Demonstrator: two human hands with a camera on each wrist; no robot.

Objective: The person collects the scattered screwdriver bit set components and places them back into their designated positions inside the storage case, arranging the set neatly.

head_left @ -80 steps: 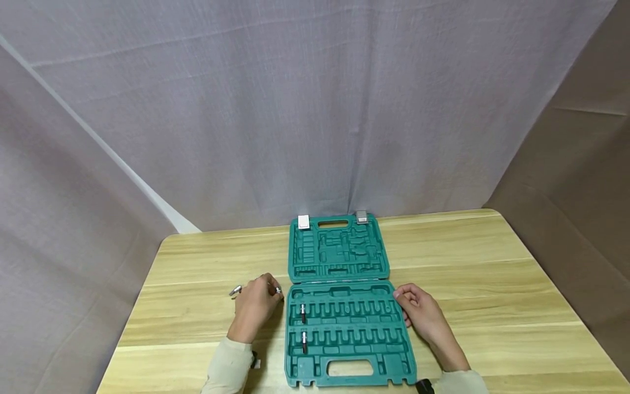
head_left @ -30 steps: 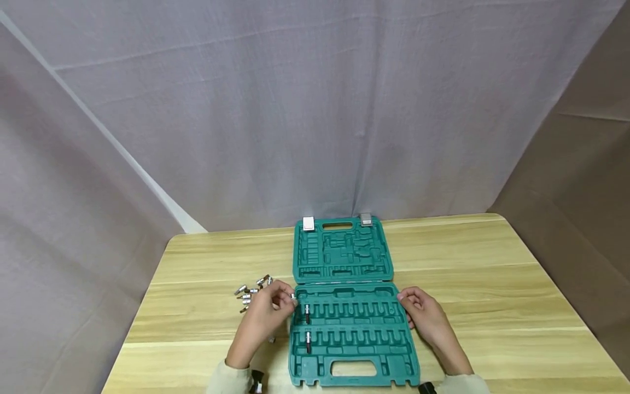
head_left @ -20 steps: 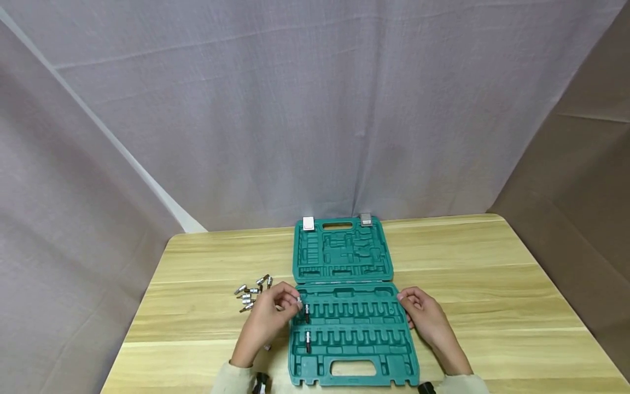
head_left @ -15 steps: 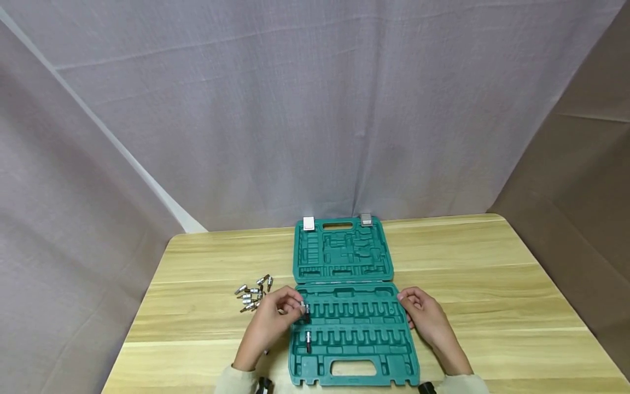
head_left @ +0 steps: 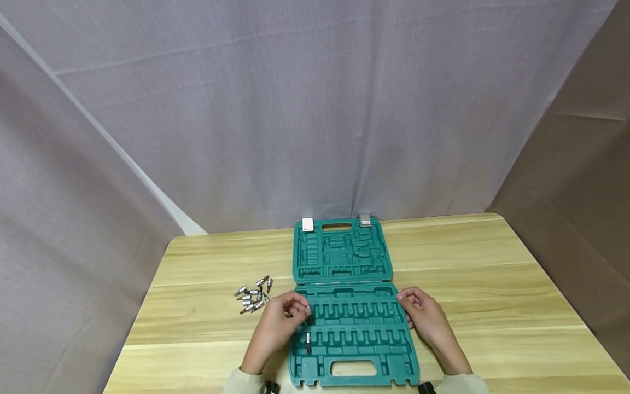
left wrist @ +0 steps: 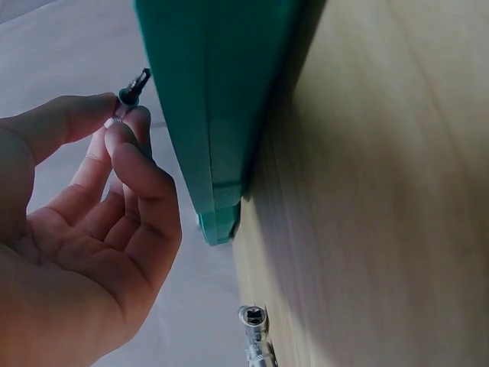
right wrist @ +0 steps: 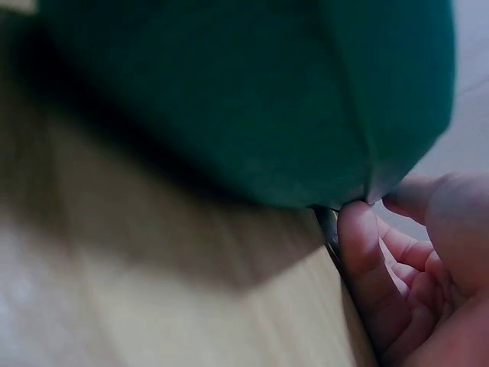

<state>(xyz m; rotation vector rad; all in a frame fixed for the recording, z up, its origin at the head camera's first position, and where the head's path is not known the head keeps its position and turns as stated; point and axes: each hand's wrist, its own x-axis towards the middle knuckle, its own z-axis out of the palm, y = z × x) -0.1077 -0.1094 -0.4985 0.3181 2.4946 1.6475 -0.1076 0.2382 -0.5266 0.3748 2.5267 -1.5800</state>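
Note:
A green tool case (head_left: pixel 305 368) lies unfolded on the table. My left hand (head_left: pixel 280 322) is over the left end of its upper slot row. Thumb and fingertips pinch a bit socket (left wrist: pixel 128 98), its dark tip pointing away from them in the left wrist view. The hand hides that end of the upper row. Another bit socket (head_left: pixel 308 342) sits in the leftmost part of the lower row. At the case's right side, my right hand (head_left: pixel 424 313) pinches the edge between thumb and finger, as the right wrist view also shows.
Several loose bit sockets (head_left: pixel 246 297) lie in a pile on the wooden table (head_left: pixel 192 328), left of the case. The case lid (head_left: pixel 339 254), with two metal latches, lies back towards the grey cloth wall (head_left: pixel 275 137). A brown panel (head_left: pixel 571 180) stands at the right.
From the pile, my left hand has moved right with a bit socket, over the case's upper row. It now covers the bit socket seen there before. My right hand keeps its place.

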